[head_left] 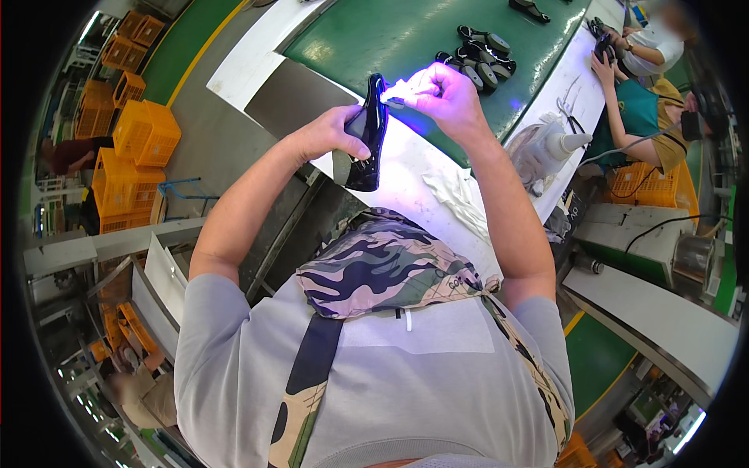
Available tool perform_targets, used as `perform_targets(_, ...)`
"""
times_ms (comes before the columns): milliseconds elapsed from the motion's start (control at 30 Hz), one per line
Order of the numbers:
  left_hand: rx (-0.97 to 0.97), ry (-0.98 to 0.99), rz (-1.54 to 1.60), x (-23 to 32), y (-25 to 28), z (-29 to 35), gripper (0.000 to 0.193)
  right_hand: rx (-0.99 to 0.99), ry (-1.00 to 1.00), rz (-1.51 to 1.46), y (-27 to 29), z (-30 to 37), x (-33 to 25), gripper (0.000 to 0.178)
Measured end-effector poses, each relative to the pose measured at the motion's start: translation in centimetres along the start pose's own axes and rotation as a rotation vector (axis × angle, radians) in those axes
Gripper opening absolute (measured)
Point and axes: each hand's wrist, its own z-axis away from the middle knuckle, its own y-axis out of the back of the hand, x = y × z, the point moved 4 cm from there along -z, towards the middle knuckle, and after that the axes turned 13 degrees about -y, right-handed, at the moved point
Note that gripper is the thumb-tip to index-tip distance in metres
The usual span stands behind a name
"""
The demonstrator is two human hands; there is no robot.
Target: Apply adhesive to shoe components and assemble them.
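My left hand [331, 134] grips a glossy black shoe [378, 129] by its side, the thumb across it. The shoe is held upright on its end, its grey sole turned toward my left palm. Against the shoe's other side, near its upper end, my right hand [446, 97] pinches a small whitish thing [399, 90]. Strong violet-white light washes that thing out, so its kind cannot be made out. The same light tints my right fingertips and the white table edge [406, 160] below.
Several black shoes [484, 62] lie on the green conveyor belt [374, 35]. White cloth [456, 195] rests near me. A clear squeeze bottle [546, 148] stands at the right. Co-workers handle shoes at the far right. Orange crates [147, 132] are stacked to the left.
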Motion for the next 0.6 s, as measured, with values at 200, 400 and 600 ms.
perform_targets(200, -0.037, -0.007, -0.004, 0.0, -0.2, 1.6, 0.067, 0.075, -0.012, -0.013, -0.2, -2.2, 0.2, 0.027)
perform_targets(400, -0.024, 0.003, 0.059, -0.2, -0.2, 2.3, 0.065, -0.017, 0.028, -0.012, -1.4, -1.5, 0.7, 0.029)
perform_targets(600, 0.057, 0.048, 0.336, -2.1, -0.5, 3.0, 0.065, -0.115, -0.074, -0.093, -3.0, 1.0, 1.0, 0.029)
